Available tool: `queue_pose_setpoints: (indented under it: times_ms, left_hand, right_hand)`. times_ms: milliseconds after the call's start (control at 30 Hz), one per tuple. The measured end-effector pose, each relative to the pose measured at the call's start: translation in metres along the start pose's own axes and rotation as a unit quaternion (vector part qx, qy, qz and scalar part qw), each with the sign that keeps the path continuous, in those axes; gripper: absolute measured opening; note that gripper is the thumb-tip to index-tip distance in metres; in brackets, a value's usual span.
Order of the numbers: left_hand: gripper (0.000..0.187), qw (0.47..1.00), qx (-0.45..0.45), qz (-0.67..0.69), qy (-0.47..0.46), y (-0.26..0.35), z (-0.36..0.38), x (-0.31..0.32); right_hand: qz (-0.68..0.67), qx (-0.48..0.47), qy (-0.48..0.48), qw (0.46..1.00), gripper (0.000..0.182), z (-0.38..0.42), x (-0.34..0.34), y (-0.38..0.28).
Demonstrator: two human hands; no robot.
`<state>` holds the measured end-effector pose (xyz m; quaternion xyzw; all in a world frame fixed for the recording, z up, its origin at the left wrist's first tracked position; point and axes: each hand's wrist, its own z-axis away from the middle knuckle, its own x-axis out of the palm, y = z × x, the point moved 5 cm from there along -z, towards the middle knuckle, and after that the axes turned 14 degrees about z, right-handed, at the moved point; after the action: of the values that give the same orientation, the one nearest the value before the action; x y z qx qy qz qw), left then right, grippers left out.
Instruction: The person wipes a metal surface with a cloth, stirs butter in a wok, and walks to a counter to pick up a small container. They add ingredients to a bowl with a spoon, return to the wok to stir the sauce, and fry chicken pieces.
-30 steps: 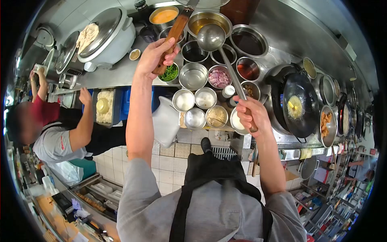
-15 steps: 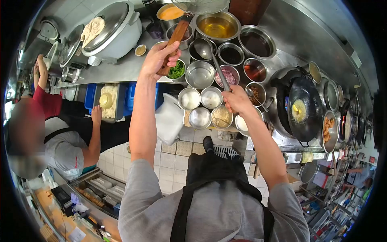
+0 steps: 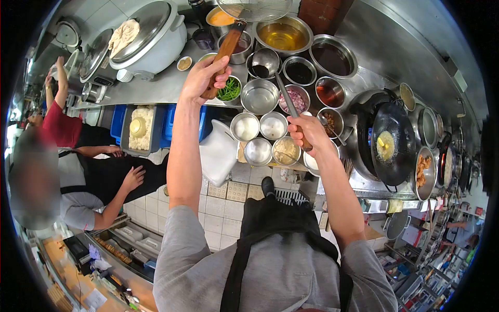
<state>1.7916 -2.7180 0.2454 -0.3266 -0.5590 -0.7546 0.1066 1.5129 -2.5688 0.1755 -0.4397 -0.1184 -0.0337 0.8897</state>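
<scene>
My left hand (image 3: 206,79) is closed around the wooden handle of a wire-mesh strainer (image 3: 254,9), whose mesh reaches past the top edge of the view beside a pot of yellow oil (image 3: 282,36). In my right hand (image 3: 309,132) is a long-handled ladle (image 3: 290,99). Its bowl overlaps a round container of dark liquid (image 3: 260,70). Below the ladle lie a bowl of chopped pinkish onion (image 3: 295,99), an almost bare steel pot (image 3: 258,96) and several bowls of white powder (image 3: 244,127). Chopped greens (image 3: 228,89) are near my left wrist.
On the right, a black wok (image 3: 392,156) on the stove holds a yellow lump in bubbling fat. Beside it is a bowl of fried pieces (image 3: 423,167). A large rice cooker (image 3: 150,41) stands back left. A co-worker (image 3: 78,192) is at the left, near a rice tub (image 3: 140,130).
The ladle's bowl has shifted slightly up and right over the dark liquid, and its handle has turned a little. The co-worker's hand has left the rice tub and moved down toward the body.
</scene>
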Motion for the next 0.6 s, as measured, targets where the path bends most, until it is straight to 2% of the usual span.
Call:
queue_pose_setpoints:
  times_ms: [200,600]
  left_hand:
    - [0.026,1.0,0.0,0.006,0.003,0.001,-0.001,-0.006]
    - [0.03,1.0,0.007,0.009,0.026,-0.004,-0.001,0.003]
  right_hand:
    - [-0.101,0.013,-0.051,0.993,0.017,0.014,-0.003,-0.001]
    - [-0.019,-0.025,-0.007,0.999,0.014,0.03,-0.008,-0.007]
